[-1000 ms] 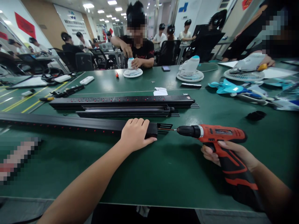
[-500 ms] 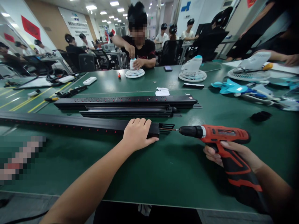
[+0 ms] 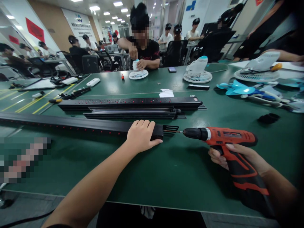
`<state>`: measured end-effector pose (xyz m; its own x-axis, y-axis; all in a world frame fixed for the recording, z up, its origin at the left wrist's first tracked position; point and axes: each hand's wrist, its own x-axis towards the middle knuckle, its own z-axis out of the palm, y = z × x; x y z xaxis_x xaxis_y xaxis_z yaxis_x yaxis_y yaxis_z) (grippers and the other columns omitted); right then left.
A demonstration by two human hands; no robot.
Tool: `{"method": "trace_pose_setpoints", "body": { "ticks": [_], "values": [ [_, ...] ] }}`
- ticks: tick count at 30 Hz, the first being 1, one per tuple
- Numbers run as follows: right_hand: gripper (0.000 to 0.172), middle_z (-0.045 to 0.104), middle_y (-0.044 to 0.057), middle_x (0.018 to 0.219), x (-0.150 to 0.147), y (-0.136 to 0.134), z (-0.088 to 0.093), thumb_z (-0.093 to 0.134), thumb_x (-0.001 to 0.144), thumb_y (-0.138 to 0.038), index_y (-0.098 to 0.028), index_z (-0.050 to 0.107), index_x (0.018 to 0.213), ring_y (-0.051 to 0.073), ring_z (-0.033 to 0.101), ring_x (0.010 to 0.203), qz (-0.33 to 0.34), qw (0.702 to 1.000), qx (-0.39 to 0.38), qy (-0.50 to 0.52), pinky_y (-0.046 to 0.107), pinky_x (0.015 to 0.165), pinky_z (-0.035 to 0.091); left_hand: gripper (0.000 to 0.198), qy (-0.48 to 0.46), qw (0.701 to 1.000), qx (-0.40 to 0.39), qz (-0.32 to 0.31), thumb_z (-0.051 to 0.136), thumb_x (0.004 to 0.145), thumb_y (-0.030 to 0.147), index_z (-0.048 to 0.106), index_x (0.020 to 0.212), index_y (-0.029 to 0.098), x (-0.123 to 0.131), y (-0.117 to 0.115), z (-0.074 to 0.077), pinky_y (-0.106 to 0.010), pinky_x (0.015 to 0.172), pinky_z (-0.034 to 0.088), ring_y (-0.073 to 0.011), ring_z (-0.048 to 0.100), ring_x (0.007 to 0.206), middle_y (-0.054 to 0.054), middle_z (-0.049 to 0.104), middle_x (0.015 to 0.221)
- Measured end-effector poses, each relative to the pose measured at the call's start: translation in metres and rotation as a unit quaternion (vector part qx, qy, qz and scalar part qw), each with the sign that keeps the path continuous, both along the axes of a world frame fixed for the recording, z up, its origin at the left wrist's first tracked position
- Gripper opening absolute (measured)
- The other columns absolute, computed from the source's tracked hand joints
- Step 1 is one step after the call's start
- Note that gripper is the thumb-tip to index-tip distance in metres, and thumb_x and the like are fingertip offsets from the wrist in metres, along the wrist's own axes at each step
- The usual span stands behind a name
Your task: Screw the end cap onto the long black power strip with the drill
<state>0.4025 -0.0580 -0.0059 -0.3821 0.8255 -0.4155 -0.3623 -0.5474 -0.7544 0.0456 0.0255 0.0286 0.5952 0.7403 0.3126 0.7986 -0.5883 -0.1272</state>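
My left hand [image 3: 140, 136] is wrapped over the right end of a long black bar [image 3: 95, 123] with small red dots along its side, pressing it on the green table. The bar looks like a power strip. Dark slotted prongs [image 3: 171, 128] stick out of that end. In my right hand [image 3: 247, 156] is a red and black cordless drill [image 3: 228, 136], gripped by its handle. Its thin bit [image 3: 177, 131] points left, in among the prongs at the bar's end. Whether the tip meets a screw is hidden.
Behind lie another black bar [image 3: 133, 103] with red dots and a narrower black rail [image 3: 130, 113]. White fan parts [image 3: 198, 74] and blue fan blades [image 3: 239, 89] lie at the back right. Across the table [image 3: 190, 186] a person [image 3: 144, 47] handles a white fan part [image 3: 138, 74].
The whole view has shifted slightly to the right. Both my hands, the bar and the drill keep nearly the same places relative to one another.
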Motion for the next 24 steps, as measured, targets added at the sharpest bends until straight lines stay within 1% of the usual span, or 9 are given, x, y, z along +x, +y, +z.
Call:
{"method": "trace_pose_setpoints", "body": {
  "ticks": [7,10,15,19,22,24],
  "values": [
    [0.026,0.057,0.006,0.075,-0.0027,0.0,0.0019,0.076,0.071,-0.038,-0.018,0.073,0.089,0.013,0.046,0.059,-0.005,1.0,0.003,0.005,0.021,0.048,0.047,0.065,-0.004,1.0,-0.001,0.0,0.054,0.083,0.072,0.057,0.116,0.016,0.0002,-0.0005,-0.0009,-0.041,0.088,0.041,-0.0287,0.059,0.095,-0.01,0.065,0.102],
    [0.026,0.057,0.007,0.076,-0.0034,-0.0002,0.0015,0.074,0.073,-0.039,-0.016,0.073,0.086,0.013,0.046,0.059,-0.006,1.0,0.009,0.001,0.022,0.048,0.046,0.064,-0.004,1.0,-0.002,0.002,0.054,0.082,0.072,0.057,0.116,0.017,0.0002,-0.0007,-0.0009,-0.041,0.088,0.041,-0.0287,0.059,0.095,-0.01,0.064,0.102],
    [0.031,0.054,0.006,0.071,-0.0052,-0.0016,0.005,0.074,0.072,-0.043,-0.013,0.073,0.079,0.013,0.044,0.059,0.001,1.0,0.002,-0.012,0.021,0.049,0.047,0.065,-0.004,1.0,-0.013,0.005,0.054,0.082,0.072,0.057,0.117,0.017,0.0006,-0.0006,-0.0001,-0.041,0.089,0.04,-0.0287,0.059,0.097,-0.01,0.064,0.103],
    [0.028,0.056,0.007,0.073,-0.007,-0.0025,0.0088,0.078,0.068,-0.039,-0.013,0.073,0.078,0.013,0.045,0.061,-0.015,1.0,-0.015,-0.017,0.021,0.055,0.05,0.066,0.001,1.0,-0.018,0.007,0.052,0.083,0.073,0.056,0.117,0.016,0.0008,-0.0006,-0.0001,-0.041,0.09,0.04,-0.0282,0.058,0.097,-0.01,0.063,0.104],
    [0.028,0.056,0.007,0.074,-0.0077,-0.0025,0.0096,0.079,0.068,-0.038,-0.014,0.074,0.079,0.013,0.044,0.061,-0.019,1.0,-0.017,-0.017,0.021,0.054,0.051,0.067,-0.001,1.0,-0.014,0.007,0.053,0.083,0.073,0.056,0.118,0.016,0.0008,-0.0008,-0.0003,-0.041,0.09,0.04,-0.0279,0.058,0.097,-0.01,0.063,0.104],
    [0.029,0.055,0.007,0.073,-0.0072,-0.0022,0.0086,0.078,0.068,-0.04,-0.014,0.073,0.079,0.013,0.044,0.06,-0.019,0.999,-0.004,-0.031,0.022,0.053,0.05,0.068,-0.001,1.0,-0.015,0.007,0.053,0.083,0.073,0.056,0.118,0.016,0.0009,-0.001,-0.0002,-0.041,0.09,0.04,-0.0281,0.058,0.098,-0.01,0.063,0.104]
  ]
}}
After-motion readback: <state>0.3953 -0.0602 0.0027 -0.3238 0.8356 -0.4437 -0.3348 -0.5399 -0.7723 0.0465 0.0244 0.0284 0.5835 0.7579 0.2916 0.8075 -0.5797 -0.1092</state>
